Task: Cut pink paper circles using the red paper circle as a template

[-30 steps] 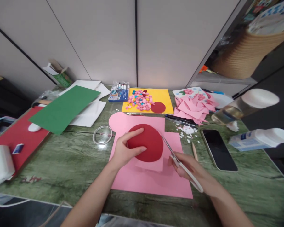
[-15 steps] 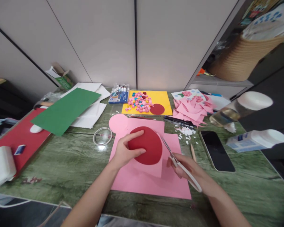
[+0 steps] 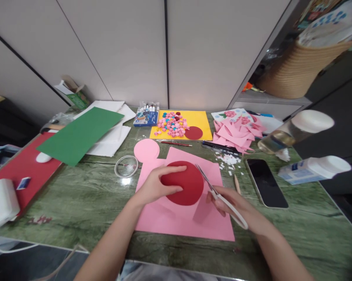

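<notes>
My left hand [image 3: 152, 185] grips a red paper circle [image 3: 190, 183] from its left side, thumb and fingers on its face. A pink paper piece [image 3: 180, 155] lies under the circle and shows above its top edge. In my right hand [image 3: 233, 197] is a pair of scissors with white handles [image 3: 232, 210], the metal blades pointing up and left along the circle's right rim. How far the blades are parted is hard to make out. Beneath both hands a large pink sheet [image 3: 161, 224] lies flat on the table.
Pink paper circles [image 3: 146, 150] and a ring-shaped roll [image 3: 126, 166] lie to the left. Behind are small pompom-like balls [image 3: 173, 125] on yellow paper [image 3: 203, 119]. A phone [image 3: 266, 183], white scraps [image 3: 228, 160], a bottle [image 3: 296, 130] and a white container [image 3: 313, 170] stand or lie right.
The red circle and the pink piece beneath it have turned clockwise and shifted slightly right in my left hand. The scissors remain at the circle's right rim. The view has shifted slightly.
</notes>
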Available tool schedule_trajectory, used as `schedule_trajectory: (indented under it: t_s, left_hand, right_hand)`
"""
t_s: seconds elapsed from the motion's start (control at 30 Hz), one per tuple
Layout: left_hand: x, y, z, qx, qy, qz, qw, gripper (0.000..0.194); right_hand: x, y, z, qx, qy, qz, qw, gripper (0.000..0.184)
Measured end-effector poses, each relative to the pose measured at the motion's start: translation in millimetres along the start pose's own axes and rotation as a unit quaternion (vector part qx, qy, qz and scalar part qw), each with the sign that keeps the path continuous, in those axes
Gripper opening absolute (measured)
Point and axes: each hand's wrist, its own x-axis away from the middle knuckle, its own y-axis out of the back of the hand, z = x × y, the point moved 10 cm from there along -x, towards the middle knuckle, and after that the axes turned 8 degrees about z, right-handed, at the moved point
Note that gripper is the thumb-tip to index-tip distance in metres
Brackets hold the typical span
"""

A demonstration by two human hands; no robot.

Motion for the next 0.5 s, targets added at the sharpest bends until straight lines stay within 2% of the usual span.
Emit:
schedule_trajectory:
  t_s: [0.1, 0.23, 0.37, 0.5]
  left_hand:
    - [0, 1.4, -5, -0.024, -0.006, 0.017, 1.0, 0.051]
    - [1, 9.3, -8, -0.043, -0.01, 0.01, 0.999, 0.05]
    - [2, 12.8, -9, -0.045, -0.014, 0.002, 0.999, 0.05]
    - [2, 8.5, -8, -0.043, -0.018, 0.01, 0.999, 0.05]
  right_hand:
    - [3, 5, -5, 0.038, -0.018, 0.0, 0.999, 0.035]
    - [5, 5, -2, 0.079, -0.026, 0.029, 0.996, 0.035]
    - [4, 3, 1, 0.058, -0.028, 0.044, 0.997, 0.035]
    - [1, -1, -1, 0.033, -0.015, 0.052, 0.998, 0.037]
